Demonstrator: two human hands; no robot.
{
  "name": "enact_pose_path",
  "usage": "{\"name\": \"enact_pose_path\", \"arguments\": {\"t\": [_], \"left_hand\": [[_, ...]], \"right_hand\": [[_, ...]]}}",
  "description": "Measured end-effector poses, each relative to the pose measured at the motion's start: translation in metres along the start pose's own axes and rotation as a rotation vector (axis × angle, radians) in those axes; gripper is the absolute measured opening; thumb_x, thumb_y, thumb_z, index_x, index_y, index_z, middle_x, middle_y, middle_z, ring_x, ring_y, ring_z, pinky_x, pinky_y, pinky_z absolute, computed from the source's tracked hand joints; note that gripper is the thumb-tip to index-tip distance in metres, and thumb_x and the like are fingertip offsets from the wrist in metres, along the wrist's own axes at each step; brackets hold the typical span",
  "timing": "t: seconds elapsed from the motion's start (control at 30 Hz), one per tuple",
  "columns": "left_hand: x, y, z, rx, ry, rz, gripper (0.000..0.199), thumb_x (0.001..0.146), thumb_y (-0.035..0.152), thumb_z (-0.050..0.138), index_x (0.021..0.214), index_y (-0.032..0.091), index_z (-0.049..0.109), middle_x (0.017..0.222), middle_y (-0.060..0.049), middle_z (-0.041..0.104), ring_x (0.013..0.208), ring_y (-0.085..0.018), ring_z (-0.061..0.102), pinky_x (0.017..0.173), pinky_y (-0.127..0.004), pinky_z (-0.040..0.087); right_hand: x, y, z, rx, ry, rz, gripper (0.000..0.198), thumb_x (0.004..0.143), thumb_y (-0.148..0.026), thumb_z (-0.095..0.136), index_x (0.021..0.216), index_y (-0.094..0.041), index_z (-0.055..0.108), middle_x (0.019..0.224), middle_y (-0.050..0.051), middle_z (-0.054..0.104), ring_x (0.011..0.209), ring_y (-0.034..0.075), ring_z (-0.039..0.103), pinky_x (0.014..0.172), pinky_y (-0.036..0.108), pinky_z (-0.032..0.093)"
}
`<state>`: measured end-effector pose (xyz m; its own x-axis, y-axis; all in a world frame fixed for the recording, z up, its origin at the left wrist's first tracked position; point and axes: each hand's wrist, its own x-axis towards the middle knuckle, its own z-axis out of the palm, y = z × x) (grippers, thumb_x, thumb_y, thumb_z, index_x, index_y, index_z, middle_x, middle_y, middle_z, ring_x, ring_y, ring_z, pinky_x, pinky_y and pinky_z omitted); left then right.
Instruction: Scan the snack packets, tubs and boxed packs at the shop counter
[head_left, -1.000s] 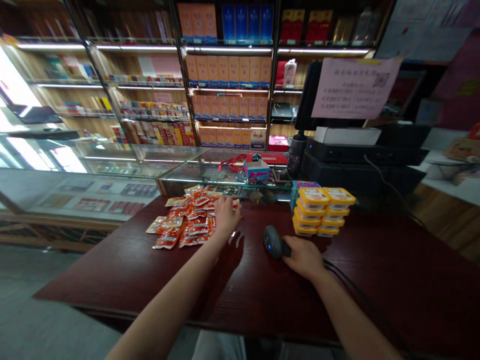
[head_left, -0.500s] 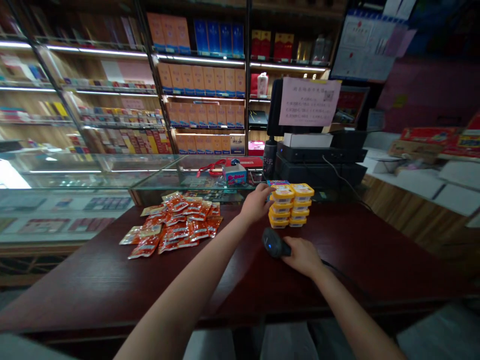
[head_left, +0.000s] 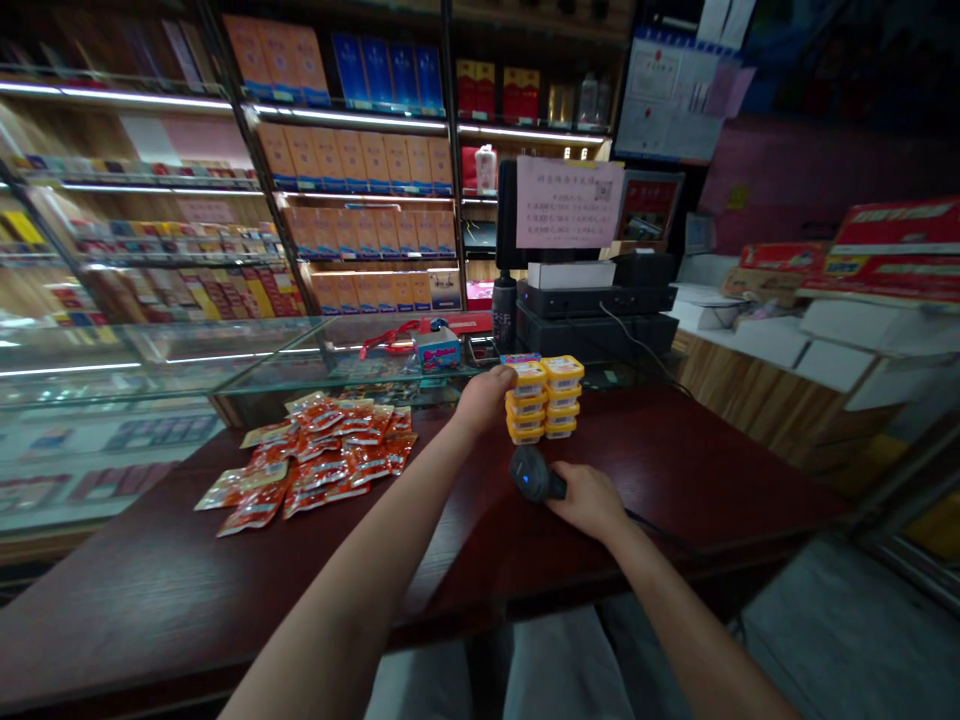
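Note:
Two side-by-side stacks of small clear plastic tubs (head_left: 562, 398) with yellow lids stand on the dark wooden counter (head_left: 457, 530). My left hand (head_left: 481, 403) is closed against the left stack, gripping its top tub (head_left: 529, 380) from the left side; its far fingertips are hidden. In my right hand (head_left: 589, 498) is a black barcode scanner (head_left: 532, 474) with a blue light, held by the handle just in front of the stacks. To the left of my left hand lies a pile of orange-red snack packets (head_left: 330, 455).
Behind the tubs is a glass display case (head_left: 277, 372) with a blue-and-pink box (head_left: 437, 350) on it. A monitor with a pink notice (head_left: 568, 203) stands over black machines (head_left: 600, 300). Red cartons (head_left: 892, 250) sit at right. The scanner's cable (head_left: 660, 535) trails right.
The view has turned to the right, so everything sits further left. My left hand's fingers have come down around the top left tub. The right hand still holds the scanner.

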<state>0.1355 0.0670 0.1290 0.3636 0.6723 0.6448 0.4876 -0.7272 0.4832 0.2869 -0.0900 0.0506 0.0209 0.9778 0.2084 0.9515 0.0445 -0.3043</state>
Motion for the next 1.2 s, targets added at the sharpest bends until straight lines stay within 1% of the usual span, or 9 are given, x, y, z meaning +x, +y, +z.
{"name": "enact_pose_path", "arguments": {"t": [0.03,0.1,0.23,0.4,0.5,0.6,0.77,0.97,1.2], "left_hand": [[-0.003,-0.001,-0.005,0.074,-0.052,0.049,0.023,0.077,0.013,0.057,0.098,0.022,0.064,0.103,-0.007,0.065,0.096,-0.021,0.061,0.087,-0.029,0.046],[-0.014,-0.007,-0.016,0.219,-0.068,0.079,0.026,0.084,0.015,0.048,0.106,0.021,0.06,0.111,-0.008,0.062,0.098,-0.022,0.061,0.087,-0.03,0.046],[-0.049,-0.033,-0.029,0.334,0.029,-0.059,0.025,0.087,0.017,0.044,0.109,0.019,0.056,0.111,-0.009,0.06,0.098,-0.021,0.06,0.084,-0.03,0.047],[-0.095,-0.071,-0.017,0.38,-0.016,-0.226,0.02,0.089,0.017,0.042,0.105,0.017,0.055,0.108,-0.01,0.06,0.094,-0.02,0.061,0.08,-0.029,0.047],[-0.11,-0.084,-0.006,0.39,-0.033,-0.302,0.02,0.09,0.016,0.039,0.104,0.016,0.054,0.107,-0.009,0.06,0.092,-0.019,0.062,0.079,-0.028,0.047],[-0.117,-0.086,0.001,0.39,-0.049,-0.331,0.018,0.09,0.017,0.042,0.104,0.017,0.054,0.109,-0.008,0.059,0.093,-0.018,0.062,0.079,-0.027,0.046],[-0.118,-0.084,0.004,0.399,-0.077,-0.332,0.016,0.09,0.019,0.045,0.104,0.019,0.054,0.11,-0.007,0.059,0.091,-0.017,0.062,0.078,-0.026,0.046],[-0.119,-0.082,0.006,0.382,-0.054,-0.312,0.014,0.088,0.017,0.048,0.101,0.019,0.055,0.108,-0.006,0.059,0.096,-0.017,0.061,0.081,-0.026,0.046],[-0.119,-0.074,0.0,0.353,-0.046,-0.31,0.014,0.089,0.018,0.046,0.098,0.019,0.057,0.105,-0.007,0.06,0.091,-0.017,0.061,0.08,-0.026,0.047]], "right_hand": [[-0.002,-0.001,-0.001,0.02,0.01,0.004,0.021,0.076,-0.037,0.059,0.093,-0.025,0.063,0.087,0.004,0.071,0.082,0.022,0.066,0.064,0.028,0.036],[-0.005,-0.002,-0.003,0.069,0.028,0.016,0.023,0.076,-0.038,0.06,0.093,-0.024,0.063,0.089,0.005,0.071,0.084,0.023,0.066,0.065,0.028,0.037],[-0.006,-0.005,-0.005,0.192,0.048,0.028,0.028,0.074,-0.041,0.062,0.095,-0.022,0.063,0.093,0.006,0.071,0.088,0.022,0.065,0.068,0.027,0.04],[0.004,-0.011,-0.002,0.323,0.054,-0.009,0.032,0.075,-0.042,0.063,0.098,-0.02,0.065,0.095,0.006,0.071,0.087,0.021,0.065,0.07,0.027,0.045],[0.008,-0.013,0.003,0.465,0.045,-0.049,0.038,0.071,-0.043,0.067,0.099,-0.019,0.066,0.096,0.007,0.071,0.085,0.022,0.065,0.072,0.029,0.047],[0.012,-0.012,0.01,0.626,0.015,-0.065,0.043,0.066,-0.044,0.071,0.101,-0.018,0.067,0.098,0.008,0.071,0.089,0.024,0.064,0.078,0.033,0.048],[0.016,-0.012,0.019,0.684,-0.036,-0.025,0.039,0.066,-0.039,0.071,0.099,-0.018,0.067,0.098,0.008,0.072,0.09,0.024,0.065,0.08,0.035,0.049],[0.019,-0.013,0.023,0.659,-0.03,-0.006,0.037,0.067,-0.036,0.07,0.099,-0.018,0.069,0.098,0.009,0.072,0.09,0.024,0.066,0.08,0.034,0.049],[0.019,-0.014,0.021,0.561,-0.011,-0.001,0.033,0.07,-0.036,0.067,0.099,-0.019,0.067,0.099,0.007,0.072,0.092,0.023,0.065,0.079,0.03,0.047]]}}
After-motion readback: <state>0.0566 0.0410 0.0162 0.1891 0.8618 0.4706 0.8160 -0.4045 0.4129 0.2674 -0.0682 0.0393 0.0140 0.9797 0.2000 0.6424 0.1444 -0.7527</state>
